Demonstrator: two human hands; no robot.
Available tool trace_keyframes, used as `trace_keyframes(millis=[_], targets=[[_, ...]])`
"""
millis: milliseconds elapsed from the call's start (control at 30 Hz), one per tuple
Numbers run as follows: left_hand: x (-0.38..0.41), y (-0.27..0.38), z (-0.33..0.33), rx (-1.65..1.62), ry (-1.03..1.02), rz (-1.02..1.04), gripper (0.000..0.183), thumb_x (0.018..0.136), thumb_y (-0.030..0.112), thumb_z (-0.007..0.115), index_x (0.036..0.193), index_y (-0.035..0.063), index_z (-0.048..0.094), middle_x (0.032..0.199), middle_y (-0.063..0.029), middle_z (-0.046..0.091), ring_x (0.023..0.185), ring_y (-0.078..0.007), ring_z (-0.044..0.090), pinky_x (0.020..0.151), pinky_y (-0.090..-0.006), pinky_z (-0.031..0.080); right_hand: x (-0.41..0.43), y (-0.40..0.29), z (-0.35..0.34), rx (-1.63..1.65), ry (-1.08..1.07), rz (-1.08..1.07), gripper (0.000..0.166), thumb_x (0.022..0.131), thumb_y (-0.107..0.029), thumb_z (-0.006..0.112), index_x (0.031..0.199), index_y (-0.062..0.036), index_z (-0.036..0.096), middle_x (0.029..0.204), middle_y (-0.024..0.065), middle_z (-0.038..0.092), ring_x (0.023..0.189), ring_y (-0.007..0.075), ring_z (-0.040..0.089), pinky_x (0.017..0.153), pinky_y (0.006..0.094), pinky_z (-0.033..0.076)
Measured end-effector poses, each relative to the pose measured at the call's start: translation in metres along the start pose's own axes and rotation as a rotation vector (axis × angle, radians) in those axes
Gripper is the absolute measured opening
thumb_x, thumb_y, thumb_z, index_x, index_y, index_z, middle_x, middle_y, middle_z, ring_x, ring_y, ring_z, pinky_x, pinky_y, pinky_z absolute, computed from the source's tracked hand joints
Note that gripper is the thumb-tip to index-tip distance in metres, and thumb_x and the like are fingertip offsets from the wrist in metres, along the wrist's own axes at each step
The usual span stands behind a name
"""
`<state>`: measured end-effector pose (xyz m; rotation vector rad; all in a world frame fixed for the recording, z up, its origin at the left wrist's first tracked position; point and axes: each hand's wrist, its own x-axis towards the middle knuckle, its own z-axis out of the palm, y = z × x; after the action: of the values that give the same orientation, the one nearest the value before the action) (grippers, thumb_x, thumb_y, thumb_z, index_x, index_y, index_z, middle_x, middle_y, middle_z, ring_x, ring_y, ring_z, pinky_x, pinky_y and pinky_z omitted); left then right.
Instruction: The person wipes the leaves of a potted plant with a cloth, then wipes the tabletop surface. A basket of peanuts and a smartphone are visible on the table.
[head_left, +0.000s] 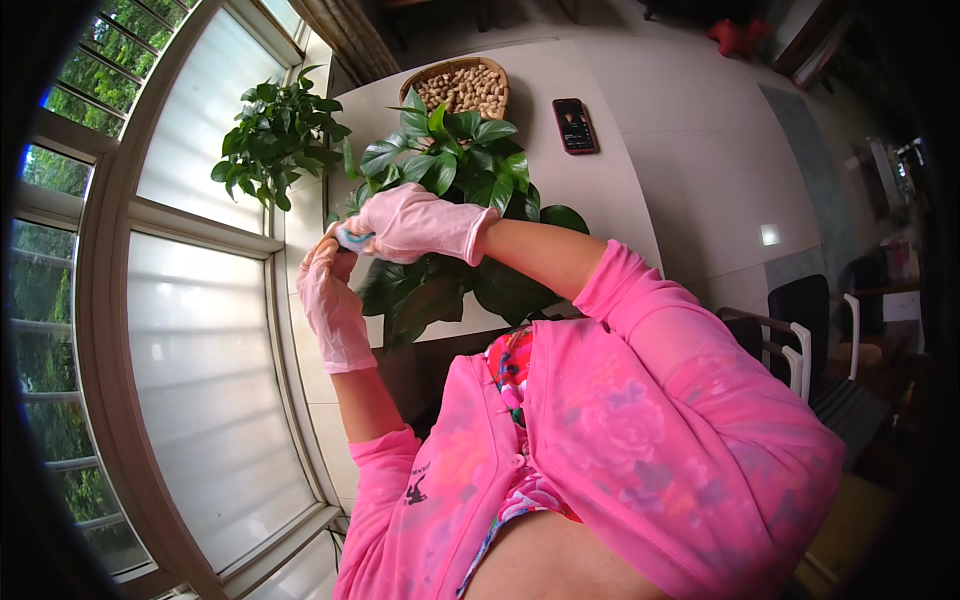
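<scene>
My right hand (409, 221), in a pale pink glove, reaches across the plant and grips a small white cloth (352, 237) with a teal stripe. My left hand (331, 289), gloved the same way, is raised beside it. Its bent fingertips meet the cloth near the window side, and a small dark thing shows between the hands, too hidden to name. Below and around my right hand spreads a leafy green plant (450, 161) with broad glossy leaves on the table (547, 67). Its pot is covered by the foliage.
A second leafy plant (281, 139) stands by the window (210, 375) at the left. Behind the large plant sits a wicker basket (501, 69) of peanuts (465, 88). A phone (574, 126) with a lit screen lies on the table. Chairs (802, 322) stand at the right.
</scene>
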<state>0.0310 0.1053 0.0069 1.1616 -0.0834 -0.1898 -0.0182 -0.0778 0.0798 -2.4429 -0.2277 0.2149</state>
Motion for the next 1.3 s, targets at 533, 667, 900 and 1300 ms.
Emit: trace_keyframes(millis=[533, 667, 900, 1300], targets=[[0.003, -0.011, -0.133, -0.150, 0.215, 0.083, 0.027, 0.096, 0.025, 0.061, 0.106, 0.0006, 0.056, 0.083, -0.0070, 0.060, 0.071, -0.0133, 0.056, 0.058, -0.0194, 0.038, -0.014, 0.003, -0.014, 0.446, 0.397, -0.044, 0.037, 0.092, -0.024, 0.067, 0.125, -0.0059, 0.064, 0.102, 0.0075, 0.071, 0.083, 0.0153, 0.065, 0.073, 0.0272, 0.052], [-0.016, -0.028, -0.127, -0.248, 0.260, -0.316, 0.051, 0.087, 0.058, 0.066, 0.090, 0.0089, 0.052, 0.079, -0.0047, 0.057, 0.069, -0.0152, 0.055, 0.059, -0.0224, 0.038, -0.007, -0.029, -0.006, 0.818, 0.236, -0.014, 0.044, 0.089, -0.018, 0.072, 0.129, -0.0040, 0.061, 0.108, 0.0056, 0.070, 0.086, 0.0083, 0.062, 0.076, 0.0244, 0.053], [0.011, -0.063, -0.133, -0.909, -0.347, -0.251, 0.036, 0.103, 0.024, 0.048, 0.133, 0.0034, 0.047, 0.112, -0.0115, 0.064, 0.096, -0.0200, 0.063, 0.085, -0.0363, 0.053, 0.034, -0.058, 0.037, 0.365, 0.051, -0.263, 0.038, 0.091, -0.020, 0.066, 0.127, -0.0070, 0.063, 0.106, 0.0105, 0.072, 0.087, 0.0130, 0.066, 0.079, 0.0274, 0.051], [0.017, -0.040, -0.101, -0.609, -0.055, -0.114, 0.037, 0.101, 0.019, 0.050, 0.136, 0.0078, 0.050, 0.133, -0.0095, 0.057, 0.119, -0.0229, 0.058, 0.102, -0.0396, 0.048, 0.093, -0.050, 0.097, -0.237, 0.290, -0.289, 0.024, 0.087, -0.025, 0.058, 0.100, -0.0073, 0.067, 0.089, 0.0135, 0.071, 0.082, 0.0335, 0.071, 0.060, 0.0470, 0.053]])
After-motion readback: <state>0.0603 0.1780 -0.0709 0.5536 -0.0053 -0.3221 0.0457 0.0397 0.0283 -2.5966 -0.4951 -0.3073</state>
